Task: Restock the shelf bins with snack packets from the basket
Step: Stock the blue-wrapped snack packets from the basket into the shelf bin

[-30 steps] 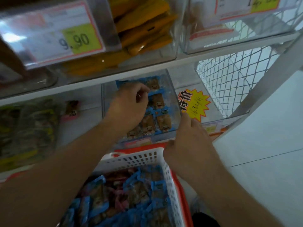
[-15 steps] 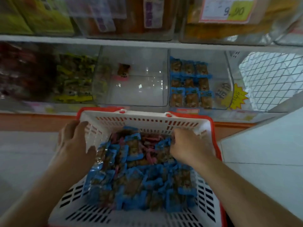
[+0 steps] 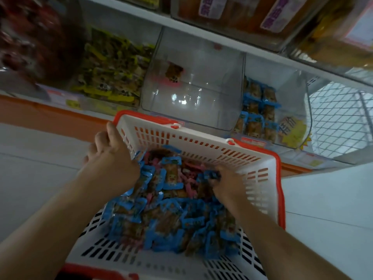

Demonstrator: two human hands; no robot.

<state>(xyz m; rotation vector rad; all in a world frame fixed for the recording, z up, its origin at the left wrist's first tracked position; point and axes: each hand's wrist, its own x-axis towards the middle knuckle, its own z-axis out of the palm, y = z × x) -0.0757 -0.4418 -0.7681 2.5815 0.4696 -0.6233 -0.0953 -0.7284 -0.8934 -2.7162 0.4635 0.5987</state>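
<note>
Pickup step: right hand [image 3: 226,183] is digging into the snack packets [image 3: 171,211] heaped in the basket [image 3: 201,144], fingers curling on a blue one. Left hand [image 3: 110,156] is gripping the basket's far-left corner rim. Next: lifting a handful to the part-filled bin [image 3: 290,91] at the shelf's right end. Right fingertips are buried; left-side bins are blurring.

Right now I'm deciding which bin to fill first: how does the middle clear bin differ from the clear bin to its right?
The middle clear bin holds one pink-edged packet at the back; the right clear bin holds neat rows of blue packets. The right bin carries a yellow starburst tag; the middle bin shows none. Both are transparent, on the same shelf.
</note>
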